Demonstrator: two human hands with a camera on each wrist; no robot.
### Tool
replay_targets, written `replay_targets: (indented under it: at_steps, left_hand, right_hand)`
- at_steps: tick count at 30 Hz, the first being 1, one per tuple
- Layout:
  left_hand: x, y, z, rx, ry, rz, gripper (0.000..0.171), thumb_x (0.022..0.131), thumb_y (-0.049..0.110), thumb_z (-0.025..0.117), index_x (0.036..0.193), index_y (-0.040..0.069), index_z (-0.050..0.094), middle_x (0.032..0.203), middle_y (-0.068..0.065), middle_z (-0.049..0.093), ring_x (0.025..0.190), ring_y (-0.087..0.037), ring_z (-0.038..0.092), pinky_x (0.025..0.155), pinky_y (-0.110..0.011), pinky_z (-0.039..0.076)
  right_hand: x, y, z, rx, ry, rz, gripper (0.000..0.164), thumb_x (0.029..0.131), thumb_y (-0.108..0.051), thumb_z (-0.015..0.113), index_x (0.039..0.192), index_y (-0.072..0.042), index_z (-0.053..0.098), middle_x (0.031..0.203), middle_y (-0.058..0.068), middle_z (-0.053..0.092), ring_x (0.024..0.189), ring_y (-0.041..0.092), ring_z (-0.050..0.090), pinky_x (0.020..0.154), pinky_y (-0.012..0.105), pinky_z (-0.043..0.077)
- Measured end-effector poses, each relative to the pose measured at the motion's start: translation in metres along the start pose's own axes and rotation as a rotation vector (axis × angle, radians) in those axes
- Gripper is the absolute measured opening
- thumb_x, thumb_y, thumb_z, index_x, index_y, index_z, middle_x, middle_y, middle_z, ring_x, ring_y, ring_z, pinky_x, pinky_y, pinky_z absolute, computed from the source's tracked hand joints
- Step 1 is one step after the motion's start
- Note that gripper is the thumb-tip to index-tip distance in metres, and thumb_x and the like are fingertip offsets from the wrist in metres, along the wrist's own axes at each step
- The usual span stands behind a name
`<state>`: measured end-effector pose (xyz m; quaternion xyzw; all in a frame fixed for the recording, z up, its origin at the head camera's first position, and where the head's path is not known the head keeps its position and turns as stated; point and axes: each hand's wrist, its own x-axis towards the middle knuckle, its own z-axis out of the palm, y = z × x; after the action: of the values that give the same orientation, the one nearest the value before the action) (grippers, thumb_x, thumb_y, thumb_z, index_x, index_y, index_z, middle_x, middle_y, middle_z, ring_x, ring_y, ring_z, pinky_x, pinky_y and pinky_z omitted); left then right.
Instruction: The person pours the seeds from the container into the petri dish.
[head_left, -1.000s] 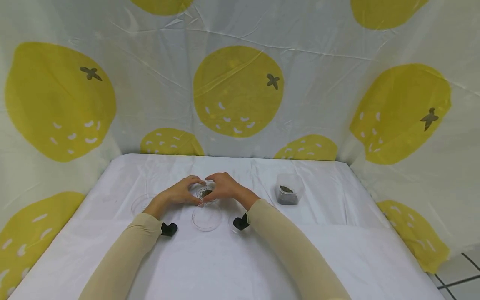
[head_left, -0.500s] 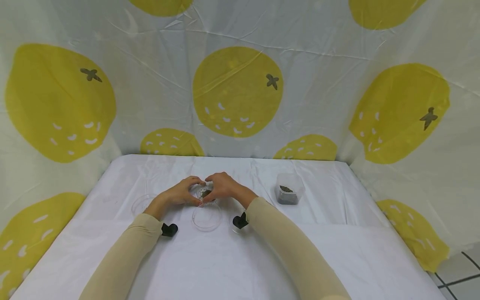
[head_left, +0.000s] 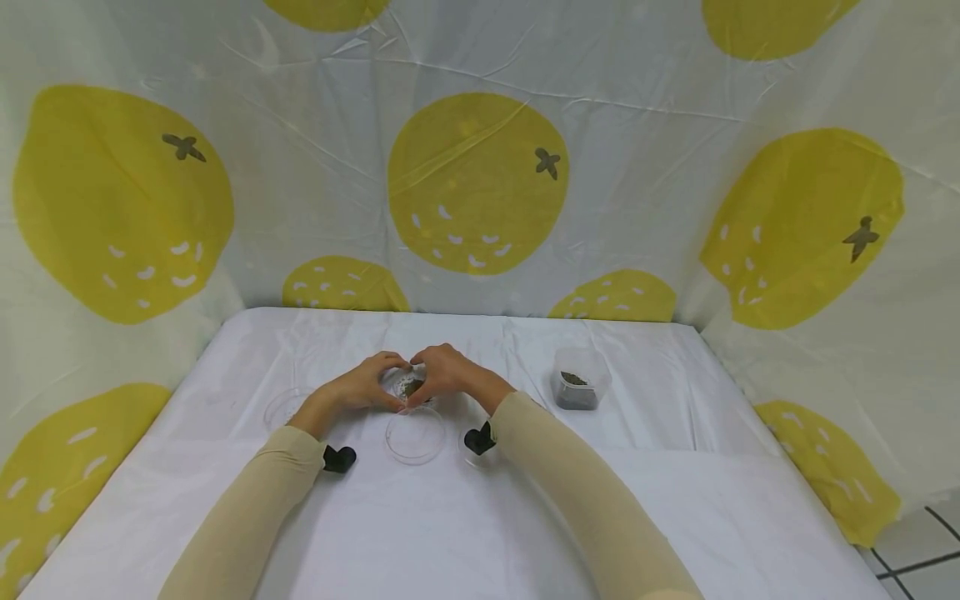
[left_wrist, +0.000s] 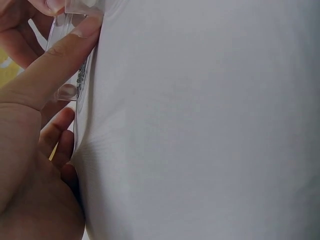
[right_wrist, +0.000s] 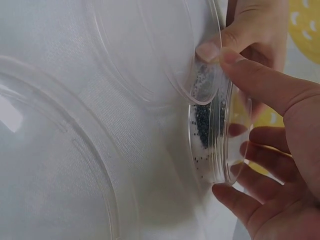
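I have the round dish on the far half of the worktop, cradled from both sides, dark grains showing through its wall. The fingers of my left hand curl round its left edge, thumb on the near side; my right hand mirrors that, fingers bent about the far side, grasping the same dish, the thumb tips close together. I take this as a grip for steadying something light and slick, sharing pressure round what look like stacked rims; whether a lid is fully seated, I can't tell. Just in front lies a clear disc, dish or lid I can't say, perhaps parked there for easy reach. Another ring lies left of the left wrist; a further clear piece sits partly hidden under the right. Well apart to the right stands the tub, open side up, more grains inside, probably set aside for elbow room
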<state>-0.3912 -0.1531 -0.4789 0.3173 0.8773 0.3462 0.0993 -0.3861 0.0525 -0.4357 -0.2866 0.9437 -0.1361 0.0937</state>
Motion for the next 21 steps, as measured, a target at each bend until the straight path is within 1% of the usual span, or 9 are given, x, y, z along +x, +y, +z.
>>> replay_targets:
  at_steps: [7,14,17,21]
  left_hand:
    - [-0.0003,0.0009,-0.0001,-0.002,-0.009,-0.009,0.076,0.065,0.034,0.084,0.128,0.006,0.052,0.136,-0.012,0.035,0.128,-0.029,0.029,0.105,-0.048,0.021]
    - [-0.0028,0.0048,-0.0008,-0.002,-0.009,-0.032,0.081,0.065,0.036,0.084,0.131,0.006,0.048,0.139,-0.013,0.033,0.129,-0.031,0.027,0.105,-0.049,0.021]
    - [-0.0037,0.006,-0.0012,-0.004,-0.007,-0.044,0.083,0.064,0.035,0.084,0.132,0.007,0.047,0.14,-0.012,0.033,0.13,-0.031,0.027,0.105,-0.049,0.021]
    - [-0.004,0.0059,-0.0014,-0.003,-0.008,-0.047,0.081,0.065,0.036,0.084,0.131,0.008,0.047,0.14,-0.012,0.033,0.13,-0.031,0.027,0.105,-0.049,0.021]
  right_hand:
    - [-0.0016,0.0003,-0.0012,0.046,-0.011,-0.012,0.083,0.062,-0.054,0.08,0.128,-0.012,0.056,0.126,0.0,0.056,0.117,0.017,0.047,0.097,0.031,0.037]
    - [-0.0012,0.0057,0.0038,0.071,0.003,-0.016,0.083,0.063,-0.054,0.079,0.13,-0.013,0.053,0.126,0.0,0.055,0.116,0.016,0.047,0.096,0.031,0.037]
    - [-0.0009,0.0077,0.0062,0.083,0.011,-0.015,0.085,0.062,-0.055,0.08,0.13,-0.013,0.052,0.126,0.001,0.055,0.116,0.016,0.047,0.096,0.03,0.037]
    - [-0.0019,0.0089,0.0078,0.116,0.015,-0.007,0.087,0.06,-0.055,0.081,0.131,-0.015,0.051,0.128,0.001,0.054,0.117,0.017,0.047,0.096,0.031,0.037]
